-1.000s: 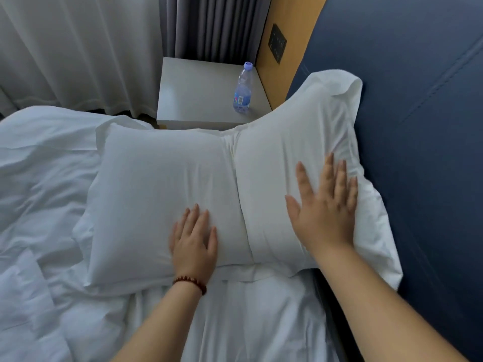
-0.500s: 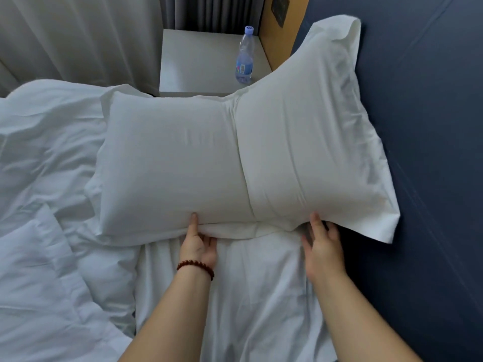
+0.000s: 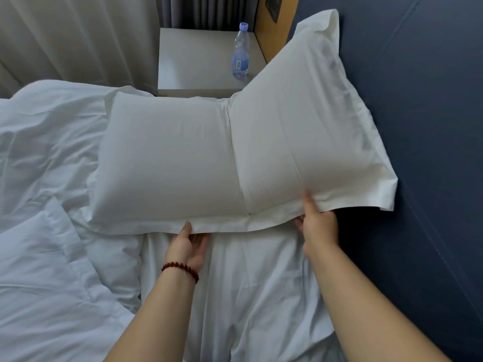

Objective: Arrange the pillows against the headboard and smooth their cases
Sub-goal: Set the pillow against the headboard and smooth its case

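Observation:
A white pillow [image 3: 235,152] lies bent in the middle, its right half propped up against the dark blue headboard [image 3: 418,126] and its left half flat on the bed. My left hand [image 3: 187,246], with a bead bracelet on the wrist, pinches the flat border of the pillowcase at its near edge, thumb on top and fingers underneath. Further right, my right hand [image 3: 317,226] pinches the same border close to the headboard, thumb over the cloth. A second white pillow [image 3: 34,257] lies at the left among the bedding.
A rumpled white duvet [image 3: 52,142] covers the left of the bed and a white sheet [image 3: 248,296] lies under my arms. Behind the pillow stands a pale nightstand [image 3: 196,61] with a water bottle [image 3: 240,52]. Curtains [image 3: 78,37] hang at the back left.
Both hands left the top of the pillow, slid back to its near edge and took hold of the pillowcase border. The pillow's right half now stands higher against the headboard.

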`<control>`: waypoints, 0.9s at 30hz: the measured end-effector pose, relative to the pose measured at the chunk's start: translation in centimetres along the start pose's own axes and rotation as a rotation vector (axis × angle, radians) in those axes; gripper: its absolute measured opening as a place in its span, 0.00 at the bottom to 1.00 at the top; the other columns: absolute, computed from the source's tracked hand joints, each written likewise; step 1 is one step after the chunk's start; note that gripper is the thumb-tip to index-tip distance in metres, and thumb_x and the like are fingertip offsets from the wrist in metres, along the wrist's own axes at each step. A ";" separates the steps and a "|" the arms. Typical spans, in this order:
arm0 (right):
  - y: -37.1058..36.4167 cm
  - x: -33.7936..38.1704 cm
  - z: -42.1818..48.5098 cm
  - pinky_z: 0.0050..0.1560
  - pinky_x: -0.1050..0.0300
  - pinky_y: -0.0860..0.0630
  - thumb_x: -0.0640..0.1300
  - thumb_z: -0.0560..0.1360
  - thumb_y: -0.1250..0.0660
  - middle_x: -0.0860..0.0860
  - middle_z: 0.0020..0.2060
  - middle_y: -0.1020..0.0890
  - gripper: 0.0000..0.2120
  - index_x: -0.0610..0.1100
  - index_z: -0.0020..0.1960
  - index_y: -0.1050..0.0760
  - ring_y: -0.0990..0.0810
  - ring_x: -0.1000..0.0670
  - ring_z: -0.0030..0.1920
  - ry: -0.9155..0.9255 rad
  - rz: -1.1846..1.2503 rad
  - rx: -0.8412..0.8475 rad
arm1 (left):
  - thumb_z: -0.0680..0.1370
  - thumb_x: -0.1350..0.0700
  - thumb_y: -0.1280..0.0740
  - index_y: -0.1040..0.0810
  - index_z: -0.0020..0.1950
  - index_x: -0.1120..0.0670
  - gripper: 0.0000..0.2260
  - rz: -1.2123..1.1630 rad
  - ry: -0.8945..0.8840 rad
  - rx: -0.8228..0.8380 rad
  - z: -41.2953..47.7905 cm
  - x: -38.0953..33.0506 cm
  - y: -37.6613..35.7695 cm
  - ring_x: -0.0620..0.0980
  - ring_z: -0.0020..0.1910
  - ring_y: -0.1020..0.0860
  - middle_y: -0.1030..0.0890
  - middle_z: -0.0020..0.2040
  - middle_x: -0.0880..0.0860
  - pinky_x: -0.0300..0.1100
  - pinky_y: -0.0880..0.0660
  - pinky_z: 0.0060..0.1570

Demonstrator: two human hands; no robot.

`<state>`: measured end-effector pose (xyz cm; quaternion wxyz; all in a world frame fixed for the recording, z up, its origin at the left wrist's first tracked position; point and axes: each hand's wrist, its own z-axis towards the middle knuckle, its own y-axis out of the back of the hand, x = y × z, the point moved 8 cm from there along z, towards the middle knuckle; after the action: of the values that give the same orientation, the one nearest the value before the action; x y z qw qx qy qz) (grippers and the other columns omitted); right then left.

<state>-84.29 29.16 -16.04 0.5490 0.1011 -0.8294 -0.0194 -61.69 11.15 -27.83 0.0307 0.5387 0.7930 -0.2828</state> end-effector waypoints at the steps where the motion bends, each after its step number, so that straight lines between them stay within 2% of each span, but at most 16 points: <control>1: 0.0 -0.1 -0.2 0.52 0.46 0.19 0.52 0.73 0.26 0.51 0.33 0.17 0.15 0.43 0.36 0.23 0.18 0.47 0.39 0.004 -0.047 0.010 | 0.81 0.59 0.35 0.31 0.70 0.59 0.18 -0.002 0.007 -0.010 -0.2 -0.2 -0.4 0.53 0.49 0.20 0.23 0.63 0.58 0.44 0.19 0.39; 3: 1.3 0.2 -0.2 0.49 0.45 0.19 0.49 0.76 0.29 0.50 0.26 0.18 0.18 0.41 0.32 0.26 0.18 0.41 0.37 0.056 -0.091 -0.077 | 0.81 0.60 0.35 0.31 0.69 0.60 0.17 0.065 0.001 -0.057 -0.6 -0.5 -0.3 0.51 0.44 0.20 0.23 0.59 0.58 0.40 0.21 0.28; 5: 2.2 0.1 0.1 0.47 0.46 0.19 0.49 0.77 0.31 0.50 0.23 0.19 0.20 0.40 0.31 0.27 0.17 0.39 0.37 0.044 -0.069 -0.137 | 0.81 0.59 0.35 0.30 0.65 0.61 0.14 0.188 -0.002 -0.071 -1.3 -0.9 0.1 0.50 0.43 0.19 0.21 0.53 0.58 0.37 0.22 0.26; 7: 1.0 -1.0 -0.3 0.39 0.54 0.20 0.51 0.79 0.33 0.48 0.22 0.20 0.20 0.39 0.34 0.26 0.18 0.45 0.29 -0.050 -0.092 -0.034 | 0.83 0.55 0.38 0.27 0.58 0.61 0.10 0.352 -0.002 -0.016 -2.6 -1.5 -0.3 0.50 0.42 0.17 0.18 0.48 0.58 0.37 0.21 0.27; 9: -1.8 -2.6 -1.7 0.36 0.56 0.22 0.52 0.79 0.34 0.46 0.25 0.19 0.19 0.37 0.38 0.23 0.19 0.49 0.27 -0.078 -0.215 0.165 | 0.83 0.52 0.39 0.25 0.48 0.60 0.12 0.536 -0.098 0.031 -4.0 -2.6 -1.5 0.52 0.39 0.17 0.16 0.44 0.59 0.40 0.19 0.31; 11: -4.6 -2.5 -3.5 0.42 0.54 0.22 0.52 0.78 0.32 0.48 0.30 0.17 0.17 0.39 0.39 0.21 0.17 0.49 0.34 0.098 -0.384 0.316 | 0.83 0.53 0.39 0.24 0.44 0.58 0.13 0.680 -0.285 0.117 -5.2 -4.1 -3.8 0.52 0.38 0.17 0.16 0.44 0.59 0.45 0.19 0.40; 13: -7.4 -0.7 -4.9 0.44 0.57 0.24 0.51 0.78 0.32 0.51 0.35 0.16 0.13 0.43 0.40 0.19 0.19 0.51 0.39 0.339 -0.514 0.384 | 0.82 0.54 0.38 0.22 0.44 0.55 0.10 0.836 -0.538 0.208 -6.2 -5.9 -6.4 0.51 0.41 0.17 0.16 0.45 0.56 0.51 0.21 0.48; 14: -8.8 0.7 -5.3 0.46 0.58 0.25 0.49 0.78 0.32 0.51 0.39 0.16 0.10 0.44 0.43 0.18 0.20 0.53 0.42 0.481 -0.543 0.390 | 0.82 0.54 0.37 0.21 0.45 0.53 0.08 0.925 -0.686 0.247 -6.4 -6.9 -7.8 0.51 0.43 0.17 0.16 0.44 0.53 0.51 0.21 0.50; 16: -12.2 4.1 -6.1 0.54 0.57 0.25 0.46 0.77 0.34 0.49 0.46 0.16 0.09 0.42 0.49 0.17 0.20 0.51 0.49 0.824 -0.593 0.376 | 0.81 0.56 0.36 0.20 0.49 0.53 0.06 1.136 -1.015 0.302 -7.1 -9.1 -10.9 0.52 0.46 0.19 0.18 0.44 0.49 0.41 0.25 0.49; 18: -16.4 6.4 -5.7 0.61 0.51 0.26 0.46 0.76 0.35 0.44 0.54 0.18 0.14 0.40 0.55 0.18 0.21 0.44 0.57 1.081 -0.737 0.367 | 0.81 0.59 0.37 0.20 0.58 0.56 0.09 1.354 -1.339 0.285 -7.1 -11.3 -14.4 0.54 0.56 0.22 0.19 0.53 0.52 0.36 0.31 0.57; 19: -18.8 7.2 -5.0 0.66 0.47 0.29 0.47 0.76 0.36 0.42 0.59 0.20 0.16 0.40 0.60 0.20 0.23 0.41 0.62 1.136 -0.851 0.383 | 0.81 0.57 0.37 0.22 0.63 0.56 0.12 1.474 -1.438 0.252 -6.3 -12.4 -16.3 0.56 0.63 0.25 0.21 0.62 0.55 0.39 0.34 0.63; 21: -23.3 8.3 -2.9 0.76 0.44 0.46 0.52 0.80 0.41 0.41 0.72 0.31 0.24 0.42 0.73 0.32 0.37 0.41 0.74 1.090 -1.173 0.440 | 0.83 0.48 0.42 0.31 0.74 0.52 0.20 1.779 -1.478 0.123 -3.4 -14.7 -19.9 0.57 0.75 0.38 0.34 0.76 0.55 0.50 0.43 0.74; 23: -26.5 8.9 0.2 0.77 0.46 0.60 0.60 0.82 0.50 0.43 0.78 0.44 0.31 0.44 0.79 0.46 0.51 0.44 0.79 1.061 -1.462 0.416 | 0.82 0.40 0.50 0.44 0.79 0.46 0.26 2.064 -1.369 0.038 0.5 -17.1 -22.5 0.54 0.79 0.51 0.46 0.80 0.52 0.53 0.55 0.77; 25: -28.2 8.8 3.1 0.77 0.47 0.64 0.64 0.81 0.57 0.42 0.79 0.50 0.35 0.44 0.80 0.52 0.56 0.45 0.79 1.038 -1.603 0.369 | 0.80 0.35 0.55 0.52 0.80 0.43 0.29 2.220 -1.272 0.039 3.8 -18.1 -23.9 0.53 0.79 0.57 0.53 0.81 0.50 0.54 0.59 0.77; 27: -28.7 7.8 5.1 0.76 0.48 0.66 0.66 0.79 0.61 0.43 0.80 0.51 0.37 0.44 0.80 0.54 0.59 0.47 0.79 1.006 -1.616 0.379 | 0.79 0.34 0.58 0.54 0.80 0.43 0.31 2.254 -1.259 0.045 5.7 -17.9 -24.4 0.53 0.79 0.59 0.55 0.81 0.50 0.56 0.61 0.76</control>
<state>-87.66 -0.78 -15.10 0.6353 0.7236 -0.1675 -0.2114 -76.92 -12.87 -16.14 0.6085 0.6819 -0.2521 -0.3180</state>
